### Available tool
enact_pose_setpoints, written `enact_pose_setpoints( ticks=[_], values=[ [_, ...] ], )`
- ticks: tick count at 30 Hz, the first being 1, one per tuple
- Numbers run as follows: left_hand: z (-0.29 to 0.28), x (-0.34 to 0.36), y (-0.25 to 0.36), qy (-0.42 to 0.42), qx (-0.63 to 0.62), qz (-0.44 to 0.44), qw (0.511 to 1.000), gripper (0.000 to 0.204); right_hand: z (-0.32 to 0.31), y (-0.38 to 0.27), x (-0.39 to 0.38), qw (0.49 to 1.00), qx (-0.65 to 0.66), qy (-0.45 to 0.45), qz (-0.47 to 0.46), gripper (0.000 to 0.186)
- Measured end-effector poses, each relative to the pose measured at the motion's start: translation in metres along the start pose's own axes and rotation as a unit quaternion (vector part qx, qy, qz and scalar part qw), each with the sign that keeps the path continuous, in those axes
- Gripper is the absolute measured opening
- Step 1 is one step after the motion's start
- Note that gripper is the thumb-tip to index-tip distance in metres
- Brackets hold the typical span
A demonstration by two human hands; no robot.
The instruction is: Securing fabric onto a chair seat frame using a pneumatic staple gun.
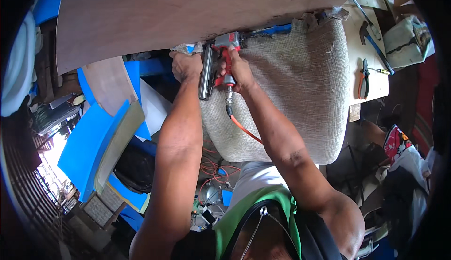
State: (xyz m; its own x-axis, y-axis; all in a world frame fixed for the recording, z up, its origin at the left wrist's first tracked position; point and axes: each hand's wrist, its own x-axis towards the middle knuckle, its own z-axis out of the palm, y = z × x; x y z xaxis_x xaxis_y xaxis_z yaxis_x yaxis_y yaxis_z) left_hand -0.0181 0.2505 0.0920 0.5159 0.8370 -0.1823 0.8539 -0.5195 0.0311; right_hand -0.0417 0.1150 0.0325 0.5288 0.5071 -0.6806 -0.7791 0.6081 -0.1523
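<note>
My right hand (239,70) is wrapped round the red grip of a pneumatic staple gun (227,39). Its silver magazine stands to the left of the grip, and an orange air hose (245,127) runs from its lower end under my right forearm. The gun's nose points at the far edge of a padded piece covered in grey-beige woven fabric (300,86). Beside the gun, my left hand (187,66) is closed on the fabric's far left edge; the fingertips are hidden. Frayed fabric and bits of blue show along that edge.
A large brown board (188,11) spans the far side. On a pale bench (371,93) at the right lie a hammer (379,51), orange-handled pliers (362,82) and a screwdriver (379,71). Curved blue-edged panels (96,138) stand at the left. Coiled hose (211,170) lies below.
</note>
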Motion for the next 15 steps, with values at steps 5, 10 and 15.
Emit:
enact_pose_setpoints(
  ticks=[5, 10, 15],
  values=[
    [0.004, 0.003, -0.002, -0.012, -0.028, 0.003, 1.000, 0.063, -0.002, 0.008, 0.004, 1.000, -0.022, 0.021, -0.003, 0.046],
    [0.005, 0.003, 0.000, 0.007, -0.024, 0.007, 1.000, 0.061, 0.006, 0.007, 0.011, 0.999, -0.016, 0.032, -0.009, 0.045],
    [0.007, 0.004, -0.002, 0.005, -0.028, 0.023, 0.999, 0.062, 0.012, 0.011, 0.019, 0.997, -0.004, 0.069, -0.022, 0.044]
  ],
)
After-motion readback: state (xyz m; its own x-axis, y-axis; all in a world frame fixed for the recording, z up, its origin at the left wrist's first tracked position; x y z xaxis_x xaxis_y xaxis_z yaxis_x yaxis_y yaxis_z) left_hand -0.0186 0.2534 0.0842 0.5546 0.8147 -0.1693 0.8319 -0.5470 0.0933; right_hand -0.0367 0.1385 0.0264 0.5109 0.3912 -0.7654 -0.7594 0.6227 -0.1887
